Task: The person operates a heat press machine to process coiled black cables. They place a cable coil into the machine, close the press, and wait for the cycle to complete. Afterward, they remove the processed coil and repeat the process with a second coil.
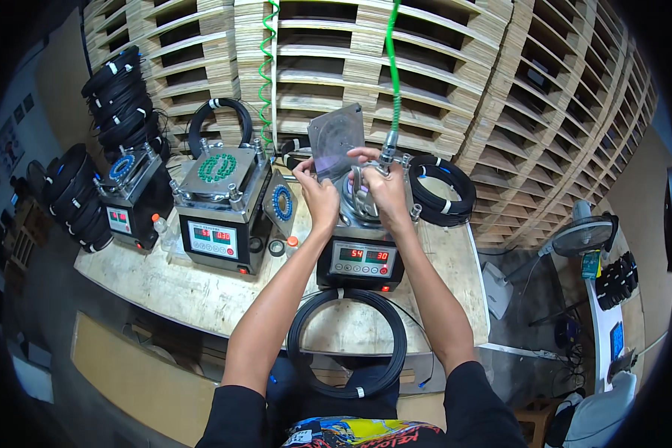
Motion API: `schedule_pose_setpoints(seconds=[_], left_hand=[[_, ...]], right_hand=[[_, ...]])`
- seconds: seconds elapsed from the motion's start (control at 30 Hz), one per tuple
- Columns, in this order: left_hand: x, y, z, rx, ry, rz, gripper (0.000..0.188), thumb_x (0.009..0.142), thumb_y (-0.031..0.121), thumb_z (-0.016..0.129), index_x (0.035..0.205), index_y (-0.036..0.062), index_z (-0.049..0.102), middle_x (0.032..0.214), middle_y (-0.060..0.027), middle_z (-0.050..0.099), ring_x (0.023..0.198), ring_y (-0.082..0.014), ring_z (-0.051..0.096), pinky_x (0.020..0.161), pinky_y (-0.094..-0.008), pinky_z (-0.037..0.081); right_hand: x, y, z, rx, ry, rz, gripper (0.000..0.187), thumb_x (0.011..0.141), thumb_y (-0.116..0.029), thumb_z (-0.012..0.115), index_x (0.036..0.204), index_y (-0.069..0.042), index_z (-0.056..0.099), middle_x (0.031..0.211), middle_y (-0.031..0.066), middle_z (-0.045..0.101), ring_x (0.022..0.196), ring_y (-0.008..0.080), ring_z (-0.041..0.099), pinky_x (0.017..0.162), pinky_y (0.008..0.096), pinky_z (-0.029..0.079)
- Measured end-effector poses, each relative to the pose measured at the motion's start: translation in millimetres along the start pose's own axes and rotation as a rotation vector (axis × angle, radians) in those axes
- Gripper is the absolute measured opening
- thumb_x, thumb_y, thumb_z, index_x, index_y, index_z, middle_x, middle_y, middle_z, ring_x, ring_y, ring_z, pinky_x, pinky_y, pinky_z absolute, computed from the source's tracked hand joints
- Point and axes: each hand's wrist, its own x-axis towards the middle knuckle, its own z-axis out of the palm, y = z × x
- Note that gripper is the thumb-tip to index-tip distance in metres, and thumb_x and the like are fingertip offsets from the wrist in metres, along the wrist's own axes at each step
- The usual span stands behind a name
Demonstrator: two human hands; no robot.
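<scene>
Working with both hands at the right-hand machine (362, 263), set upright on the table (201, 299) with its lit panel facing the body. Holding the left hand (320, 200) at the machine's upper left, with thumb and fingertips close together beside the lower edge of a plate (337, 142) – cannot tell whether pinched on anything. Curling the right hand (384, 190) over the metal parts on top, with one finger stretched left in front of the plate; cannot tell how tight that grip is, or on what.

Can see the plate standing on edge, with its broad face toward the body and its top edge rising to the right. Can follow a green hose (393, 67) down from above, with its long axis near vertical and its lower end pointing down into a coupling (389, 142) just above the right hand.

Can also see a black coil (293, 336) in front, overhanging the table edge – and the middle machine (211, 243) to the left.
</scene>
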Motion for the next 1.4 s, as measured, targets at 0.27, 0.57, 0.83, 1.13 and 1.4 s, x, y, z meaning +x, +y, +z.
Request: schedule_pose_setpoints(seconds=[0.27,0.57,0.83,1.13,1.4], left_hand=[[0.2,6.2,-6.8,0.145,-0.161,-0.078,0.045,0.077,-0.011,0.044,0.12,-0.0018,0.051,0.119,-0.0223,0.056,0.106,-0.038,0.06,0.101,-0.0447,0.042],[0.0,16.1,-7.0,0.036,-0.17,-0.207,0.052,0.079,-0.01,0.05,0.13,0.0,0.054,0.125,-0.0259,0.062,0.12,-0.0346,0.06,0.104,-0.04,0.043],[7.6,46.6,-13.2,0.451,-0.198,0.377,0.049,0.078,-0.002,0.064,0.125,0.0052,0.054,0.129,-0.02,0.053,0.133,-0.0426,0.041,0.111,-0.0513,0.034],[47.2,76.6,19.3,0.872,-1.364,0.983,0.046,0.076,0.029,0.077,0.118,0.0122,0.067,0.131,-0.0066,0.061,0.129,-0.03,0.05,0.107,-0.0427,0.043],[54.1,79.2,37.9,1.041,-1.547,0.863,0.051,0.078,0.039,0.078,0.112,0.0054,0.06,0.107,-0.0137,0.068,0.102,-0.0356,0.067,0.086,-0.0476,0.054]], right_hand=[[48.4,-29.9,12.5,0.233,0.25,-0.317,0.021,0.092,0.006,0.049,0.102,0.004,0.068,0.084,0.0102,0.069,0.076,0.0147,0.066,0.072,0.0271,0.053],[41.5,12.7,-20.5,-0.049,0.134,0.019,0.023,0.086,0.002,0.05,0.099,0.0,0.07,0.086,0.008,0.069,0.073,0.0139,0.066,0.065,0.0271,0.054],[63.8,15.1,-71.2,-0.125,0.381,-0.379,0.03,0.085,0.005,0.048,0.105,0.002,0.07,0.094,0.0096,0.07,0.078,0.0132,0.066,0.071,0.0271,0.052],[22.6,-41.3,-106.4,-0.153,0.136,-0.028,0.034,0.084,0.002,0.051,0.113,-0.001,0.069,0.1,0.0067,0.063,0.08,0.0153,0.067,0.073,0.0282,0.054],[-5.8,-52.9,-100.3,-0.1,0.031,0.183,0.021,0.09,0.003,0.051,0.108,-0.001,0.062,0.107,0.0081,0.065,0.084,0.0164,0.07,0.07,0.0294,0.058]])
